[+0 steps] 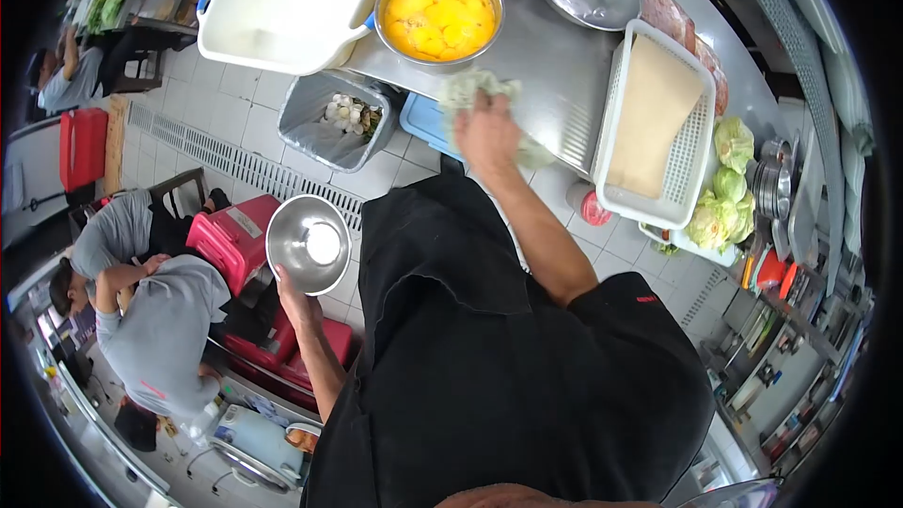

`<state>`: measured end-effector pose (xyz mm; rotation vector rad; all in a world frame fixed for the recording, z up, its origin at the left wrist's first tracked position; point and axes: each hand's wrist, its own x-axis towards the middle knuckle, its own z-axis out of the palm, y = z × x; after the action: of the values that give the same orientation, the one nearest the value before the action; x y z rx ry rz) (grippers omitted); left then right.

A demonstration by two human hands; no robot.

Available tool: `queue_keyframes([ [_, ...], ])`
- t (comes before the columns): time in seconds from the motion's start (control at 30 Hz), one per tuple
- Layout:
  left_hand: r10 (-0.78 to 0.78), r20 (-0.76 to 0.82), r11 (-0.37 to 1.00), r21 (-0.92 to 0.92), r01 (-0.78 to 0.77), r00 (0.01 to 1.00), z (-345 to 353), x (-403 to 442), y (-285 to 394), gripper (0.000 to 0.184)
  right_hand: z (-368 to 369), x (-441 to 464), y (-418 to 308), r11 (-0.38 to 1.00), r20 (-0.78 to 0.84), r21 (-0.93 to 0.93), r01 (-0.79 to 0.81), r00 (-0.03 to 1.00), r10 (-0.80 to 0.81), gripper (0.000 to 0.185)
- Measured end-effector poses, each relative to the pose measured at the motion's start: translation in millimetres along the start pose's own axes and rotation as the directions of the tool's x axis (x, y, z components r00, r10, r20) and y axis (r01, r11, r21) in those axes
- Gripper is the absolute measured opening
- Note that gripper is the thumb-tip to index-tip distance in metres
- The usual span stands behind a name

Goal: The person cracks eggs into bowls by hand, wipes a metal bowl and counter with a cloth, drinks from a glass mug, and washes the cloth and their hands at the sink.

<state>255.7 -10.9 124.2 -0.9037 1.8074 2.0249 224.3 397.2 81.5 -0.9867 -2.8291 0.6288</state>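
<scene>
Left hand [295, 299] pinching rim of bare steel bowl [306, 237]; right hand [489, 136] bunched on cloth [470, 87] at table [550, 85] edge; wiping seemingly under way, remainder unclear; cracked eggs [437, 14] already in pot [437, 61] beyond right hand

No text legible. Small red lettering on the black sleeve [645, 299] of the right arm: one short line, too small to read. Pale label [246, 224] on a red bin [214, 240]: content not resolved. Red mark [154, 390] on a co-worker's grey shirt [169, 325]: possibly lettering, but blurred here near the distorted frame edge.
</scene>
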Motion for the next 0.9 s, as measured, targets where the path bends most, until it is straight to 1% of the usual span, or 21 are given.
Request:
queue_keyframes([
  [0.03,-0.009,0.003,1.000,0.025,0.009,1.000,-5.7,6.6,5.4,0.059,4.2,2.4,-20.2,0.998,0.023,0.056,0.008,1.000,-0.009,0.050],
  [0.1,0.007,0.038,0.998,0.057,-0.009,0.999,-22.3,27.5,12.0,0.060,36.2,11.3,-47.7,0.985,-0.029,0.006,0.172,0.985,-0.172,0.051],
  [0.13,0.022,0.075,0.998,0.060,-0.027,0.997,-8.1,22.5,27.0,0.059,50.9,17.2,-66.6,0.993,0.072,0.039,0.114,0.991,-0.116,0.048],
  [0.17,0.019,0.110,0.997,0.067,-0.026,0.994,0.7,23.1,39.8,0.060,46.3,22.0,-86.7,0.998,0.152,0.021,0.053,0.987,-0.056,0.045],
  [0.2,0.015,0.151,0.997,0.075,-0.026,0.988,8.5,28.8,49.0,0.060,47.0,25.3,-97.6,0.998,0.203,0.050,0.025,0.979,-0.034,0.042],
  [0.23,0.045,0.192,0.991,0.113,-0.067,0.980,15.1,39.0,54.8,0.061,67.8,26.9,-97.0,0.998,0.151,-0.040,0.044,0.988,-0.038,0.040],
  [0.33,-0.027,0.316,0.975,0.220,-0.045,0.948,39.5,75.1,70.4,0.063,32.6,1.2,-58.6,0.989,0.026,-0.107,0.102,0.995,-0.100,0.038],
  [0.37,-0.097,0.343,0.973,0.232,0.016,0.934,54.6,77.5,77.0,0.063,27.0,-9.6,-35.5,0.977,-0.041,-0.202,0.060,0.997,-0.070,0.040],
  [0.43,-0.129,0.457,0.919,0.389,-0.067,0.880,69.9,111.1,76.7,0.061,-0.7,-23.6,11.2,0.989,-0.029,-0.087,-0.124,0.992,0.122,0.041],
  [0.47,-0.152,0.501,0.881,0.459,-0.112,0.852,75.2,121.0,74.0,0.060,-12.6,-32.7,27.7,0.965,-0.085,-0.060,-0.257,0.964,0.251,0.041],
  [0.5,-0.133,0.571,0.914,0.386,-0.122,0.810,100.4,111.3,71.0,0.059,-22.9,-43.2,39.5,0.925,-0.139,-0.024,-0.380,0.917,0.373,0.041],
  [0.57,-0.236,0.706,0.927,0.369,-0.064,0.667,140.5,117.4,57.2,0.057,-22.3,-70.4,60.6,0.864,-0.206,0.011,-0.503,0.845,0.495,0.040],
  [0.6,-0.249,0.729,0.920,0.383,-0.078,0.637,165.3,110.8,48.8,0.057,-18.4,-85.5,70.7,0.832,-0.239,0.033,-0.554,0.804,0.545,0.040],
  [0.63,-0.276,0.749,0.909,0.406,-0.089,0.602,188.9,105.8,38.2,0.058,-14.3,-104.6,80.8,0.800,-0.175,0.041,-0.598,0.784,0.595,0.038],
  [0.67,-0.262,0.786,0.921,0.378,-0.100,0.560,210.7,97.1,25.9,0.060,-11.5,-126.6,92.4,0.767,-0.115,0.048,-0.640,0.759,0.641,0.037],
  [0.7,-0.223,0.828,0.930,0.339,-0.142,0.514,232.9,98.7,5.3,0.060,-10.0,-154.1,104.9,0.664,-0.030,0.275,-0.696,0.684,0.729,0.036],
  [0.73,-0.220,0.859,0.940,0.314,-0.136,0.462,254.1,83.1,-3.0,0.064,-14.1,-184.0,112.7,0.513,0.071,0.480,-0.712,0.614,0.786,0.035],
  [0.77,-0.259,0.858,0.927,0.350,-0.134,0.444,270.5,63.6,-5.4,0.064,-30.6,-212.1,108.8,0.148,0.246,0.785,-0.601,0.521,0.817,0.036],
  [0.8,-0.301,0.853,0.912,0.389,-0.134,0.427,282.5,42.8,-5.2,0.063,-46.1,-238.9,102.0,-0.265,0.425,0.893,-0.364,0.491,0.760,0.037],
  [0.83,-0.352,0.870,0.900,0.415,-0.130,0.346,289.3,24.3,-7.2,0.064,-51.6,-265.0,103.8,-0.368,0.420,0.905,-0.212,0.566,0.709,0.036],
  [0.9,-0.437,0.879,0.876,0.464,-0.130,0.190,301.0,-9.1,-14.1,0.064,-58.1,-301.3,112.0,-0.564,0.347,0.823,0.071,0.723,0.598,0.036],
])
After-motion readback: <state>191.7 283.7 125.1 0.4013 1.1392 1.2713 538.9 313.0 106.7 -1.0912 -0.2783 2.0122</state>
